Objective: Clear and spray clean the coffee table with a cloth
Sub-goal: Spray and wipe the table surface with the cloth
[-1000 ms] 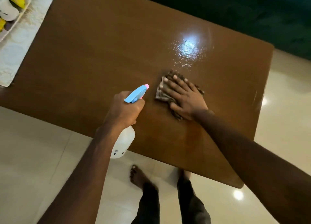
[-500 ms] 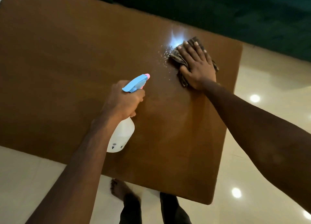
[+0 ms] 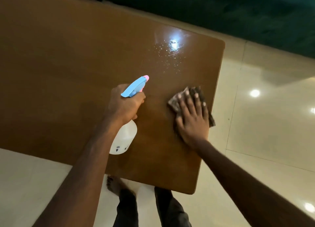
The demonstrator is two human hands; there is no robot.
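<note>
The brown wooden coffee table [image 3: 68, 73] fills most of the view. My left hand [image 3: 124, 105] grips a white spray bottle [image 3: 124, 138] with a blue trigger head and pink nozzle, held above the table with the nozzle facing away from me. My right hand [image 3: 192, 117] presses flat, fingers spread, on a dark patterned cloth [image 3: 173, 102] near the table's right edge. Spray droplets [image 3: 168, 54] glisten on the wood beyond the cloth, under a bright light reflection.
A dark green sofa [image 3: 238, 8] runs along the far side of the table. Glossy cream floor tiles [image 3: 264, 124] lie to the right and in front. My legs and a bare foot [image 3: 114, 184] stand at the table's near edge.
My right hand has drawn the cloth back toward me from the wet patch by the far edge, uncovering the droplets. The left hand still holds the bottle.
</note>
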